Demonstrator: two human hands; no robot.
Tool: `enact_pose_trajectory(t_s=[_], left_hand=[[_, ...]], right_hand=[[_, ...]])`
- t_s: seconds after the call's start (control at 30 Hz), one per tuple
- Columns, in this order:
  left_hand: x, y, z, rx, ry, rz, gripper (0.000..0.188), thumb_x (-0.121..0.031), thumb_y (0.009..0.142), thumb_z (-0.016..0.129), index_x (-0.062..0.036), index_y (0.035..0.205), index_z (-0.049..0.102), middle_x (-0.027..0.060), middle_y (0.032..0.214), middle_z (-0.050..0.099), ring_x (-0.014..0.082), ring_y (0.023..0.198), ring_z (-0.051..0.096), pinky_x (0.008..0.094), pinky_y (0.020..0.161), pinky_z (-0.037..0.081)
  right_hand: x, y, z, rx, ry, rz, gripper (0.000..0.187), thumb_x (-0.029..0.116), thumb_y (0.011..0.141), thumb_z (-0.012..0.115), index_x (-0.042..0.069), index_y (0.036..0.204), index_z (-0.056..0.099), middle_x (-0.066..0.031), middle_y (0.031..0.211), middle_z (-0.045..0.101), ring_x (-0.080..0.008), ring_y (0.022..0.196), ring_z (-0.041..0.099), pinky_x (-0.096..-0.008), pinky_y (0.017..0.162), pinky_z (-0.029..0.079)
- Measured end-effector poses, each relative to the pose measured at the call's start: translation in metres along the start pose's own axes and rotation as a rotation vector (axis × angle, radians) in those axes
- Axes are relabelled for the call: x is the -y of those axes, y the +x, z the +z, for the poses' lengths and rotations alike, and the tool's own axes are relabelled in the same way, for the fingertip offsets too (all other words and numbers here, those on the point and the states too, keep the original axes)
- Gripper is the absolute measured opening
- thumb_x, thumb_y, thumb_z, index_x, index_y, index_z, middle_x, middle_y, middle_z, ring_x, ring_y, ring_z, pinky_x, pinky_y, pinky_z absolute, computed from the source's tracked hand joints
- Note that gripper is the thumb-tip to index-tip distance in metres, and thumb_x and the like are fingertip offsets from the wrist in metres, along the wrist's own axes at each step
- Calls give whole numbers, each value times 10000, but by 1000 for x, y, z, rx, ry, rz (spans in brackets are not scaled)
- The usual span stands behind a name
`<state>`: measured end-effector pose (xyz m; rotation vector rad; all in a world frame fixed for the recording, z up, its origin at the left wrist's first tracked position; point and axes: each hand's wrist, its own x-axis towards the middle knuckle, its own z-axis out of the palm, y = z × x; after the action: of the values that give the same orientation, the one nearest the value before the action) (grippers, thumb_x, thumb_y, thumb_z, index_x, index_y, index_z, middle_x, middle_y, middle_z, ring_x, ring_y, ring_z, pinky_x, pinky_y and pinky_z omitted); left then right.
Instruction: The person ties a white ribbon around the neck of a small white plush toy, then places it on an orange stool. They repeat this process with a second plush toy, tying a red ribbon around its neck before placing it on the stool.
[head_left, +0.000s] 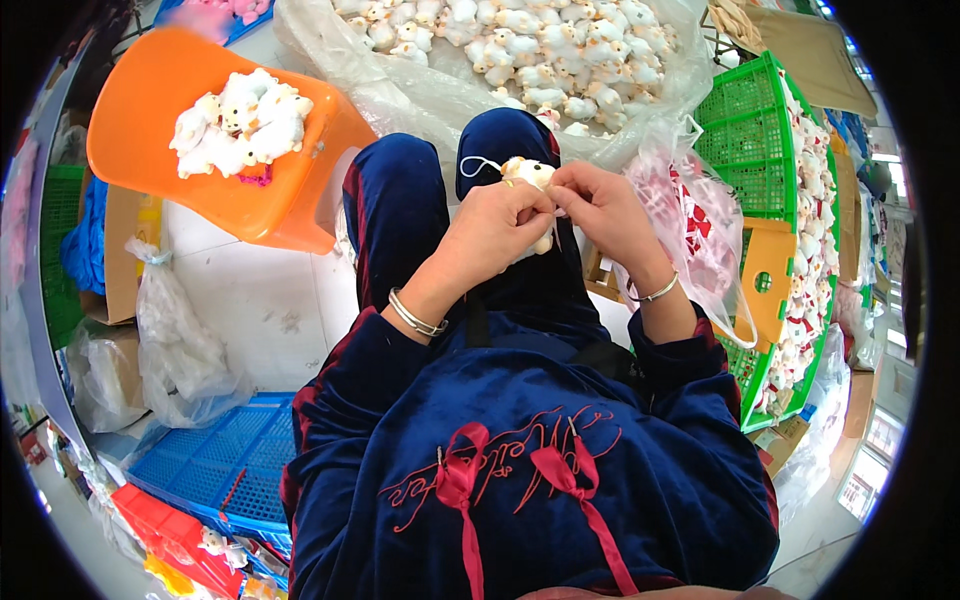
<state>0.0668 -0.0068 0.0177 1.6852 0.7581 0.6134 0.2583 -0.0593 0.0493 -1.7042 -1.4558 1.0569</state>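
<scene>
A small white plush animal toy [530, 172] with orange-brown patches is held above my knees. From its top a white cord loop [481, 165] sticks out to the left. My left hand [497, 228] is closed round the toy's body and hides much of it. Against the toy's right side, my right hand [604, 212] has its thumb and fingers pinched together. Whatever lies between those fingertips is too small or hidden to make out. The two hands almost meet in front of the toy.
An orange chair [140, 120] at the left bears several plush toys. Ahead, a clear plastic bag [310, 50] lies open with a heap of similar toys. To the right are a bag of red and white pieces [700, 230] and a green crate [735, 120]; a blue crate [215, 455] stands lower left.
</scene>
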Motion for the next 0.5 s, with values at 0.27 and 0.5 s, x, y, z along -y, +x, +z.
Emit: enact_pose_trajectory(t_s=[0.27,0.5], left_hand=[[-8,5,7,-79,333,106,150,-168,898,713,-25,920,753,163,837,717,338,754,707,399,694,557],[-7,2,3,-91,158,14,200,-202,926,720,-10,961,758,143,803,700,264,727,690,358,689,535]], right_hand=[[21,0,4,-15,-244,-70,160,164,986,610,7,959,626,-197,783,645,-334,700,633,-417,660,495],[-11,-4,6,-42,-30,-266,98,73,983,671,4,1052,665,-76,851,687,-156,764,636,-306,711,521]])
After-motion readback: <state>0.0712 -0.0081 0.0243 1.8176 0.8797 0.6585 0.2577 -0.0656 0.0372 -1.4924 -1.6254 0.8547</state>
